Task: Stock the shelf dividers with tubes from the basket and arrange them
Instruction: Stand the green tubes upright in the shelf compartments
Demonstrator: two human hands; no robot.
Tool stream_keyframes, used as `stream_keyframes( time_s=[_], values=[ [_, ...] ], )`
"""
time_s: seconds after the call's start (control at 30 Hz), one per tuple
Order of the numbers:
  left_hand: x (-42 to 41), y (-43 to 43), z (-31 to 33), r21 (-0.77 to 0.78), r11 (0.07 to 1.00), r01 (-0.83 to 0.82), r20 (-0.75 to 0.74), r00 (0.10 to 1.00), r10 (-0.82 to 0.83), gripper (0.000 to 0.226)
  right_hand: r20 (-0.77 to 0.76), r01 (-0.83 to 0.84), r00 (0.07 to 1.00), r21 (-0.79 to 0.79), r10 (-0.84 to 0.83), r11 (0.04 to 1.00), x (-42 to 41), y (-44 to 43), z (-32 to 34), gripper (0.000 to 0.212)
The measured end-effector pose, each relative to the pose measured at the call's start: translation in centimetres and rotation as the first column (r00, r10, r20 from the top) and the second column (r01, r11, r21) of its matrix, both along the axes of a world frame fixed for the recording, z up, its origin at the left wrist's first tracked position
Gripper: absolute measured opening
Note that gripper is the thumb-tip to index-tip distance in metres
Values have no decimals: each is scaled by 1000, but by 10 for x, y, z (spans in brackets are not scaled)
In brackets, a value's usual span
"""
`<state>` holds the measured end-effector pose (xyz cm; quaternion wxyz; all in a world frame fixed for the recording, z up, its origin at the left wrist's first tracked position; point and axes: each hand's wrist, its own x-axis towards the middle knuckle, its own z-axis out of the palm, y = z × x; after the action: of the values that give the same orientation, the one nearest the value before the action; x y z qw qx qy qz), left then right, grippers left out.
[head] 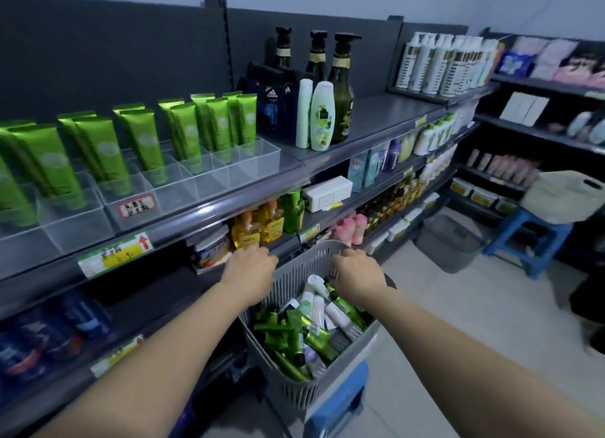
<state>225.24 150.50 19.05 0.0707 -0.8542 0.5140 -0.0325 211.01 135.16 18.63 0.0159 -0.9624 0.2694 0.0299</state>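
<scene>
we stand at the shelf with both arms stretched down to the basket (294, 365), a grey slatted tub that seems to rest on a blue stool (340, 401) beside the lower shelves. our left hand (250, 267) is curled over the basket's far left rim, knuckles up, fingers hidden, so it looks like a grip on the rim but we cannot tell how firm. our right hand (355, 270) is closed the same way on the far right rim, just above the heap. the tubes (307, 333) lie jumbled inside, green ones mixed with white and a pale purple one. up on the shelf, the clear dividers (209, 172) hold upright green tubes (144, 140) at the back, with the front cells mostly bare. we judge that we are about to lift or shift the basket, and that is where trouble sits: it looks perched and tilted toward us, so an uneven pull could tip it off the stool and spill tubes on the floor. the left hand is near the yellow bottles (258, 228) on the shelf edge, and a raised rim might knock them. mixed colours also invite a wrong tube into the green rows.
</scene>
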Motion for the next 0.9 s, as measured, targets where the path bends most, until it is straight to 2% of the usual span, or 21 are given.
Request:
stream_keyframes(
  time_s=[0.33, 0.47, 0.63, 0.73, 0.9],
  values=[
    [-6, -43, -83, 199, 979, 30, -153, 988, 1, 26, -156, -2, 987, 165, 28, 986, -1, -36, -78, 39],
    [2, -68, -119, 220, 974, 48, -225, 974, 3, 28, -243, 2, 969, 201, 48, 980, 11, -52, -107, 43],
    [7, -93, -157, 249, 967, 59, -298, 954, 18, 24, -347, 26, 936, 260, 68, 965, 28, -70, -145, 36],
    [6, -102, -180, 290, 954, 72, -349, 936, 35, 31, -392, 63, 917, 329, 75, 942, 37, -75, -168, 38],
    [4, -110, -219, 381, 925, 3, -464, 866, 188, 35, -472, 152, 878, 424, 75, 893, 47, -77, -209, 37]
  ],
)
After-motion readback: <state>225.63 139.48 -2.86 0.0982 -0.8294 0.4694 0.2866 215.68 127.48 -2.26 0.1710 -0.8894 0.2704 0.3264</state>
